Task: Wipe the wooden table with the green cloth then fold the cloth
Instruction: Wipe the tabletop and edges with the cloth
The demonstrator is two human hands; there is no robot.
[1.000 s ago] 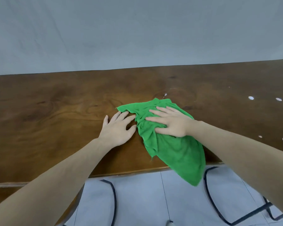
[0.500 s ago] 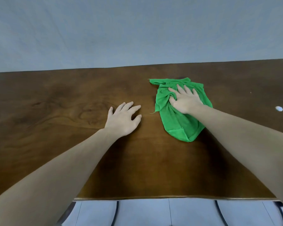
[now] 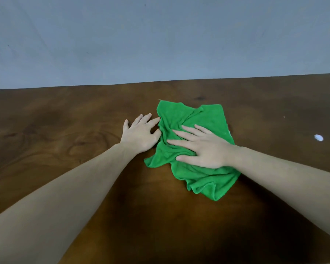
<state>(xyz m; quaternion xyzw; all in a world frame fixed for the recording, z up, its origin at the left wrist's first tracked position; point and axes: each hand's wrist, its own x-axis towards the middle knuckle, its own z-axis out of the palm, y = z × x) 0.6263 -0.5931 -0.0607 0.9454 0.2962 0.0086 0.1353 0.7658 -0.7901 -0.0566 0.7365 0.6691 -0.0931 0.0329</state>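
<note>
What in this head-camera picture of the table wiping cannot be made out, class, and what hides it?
- Tabletop beneath the green cloth: covered by the cloth.
- Cloth under the right hand: hidden by the palm.
- Wooden table: near edge and sides cut off by the frame.
- White speck: too small to identify.
- Left hand fingertips touching the cloth: unclear.

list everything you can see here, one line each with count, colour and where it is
wooden table: 1, dark brown, fills the lower half of the view
green cloth: 1, bright green, crumpled and unfolded, on the table right of centre
white spot: 1, white, on the table far right
wall: 1, pale grey-blue, behind the table's far edge
left hand: 1, flat on the table, fingertips at the cloth's left edge
right hand: 1, fingers spread, presses on the cloth
</note>
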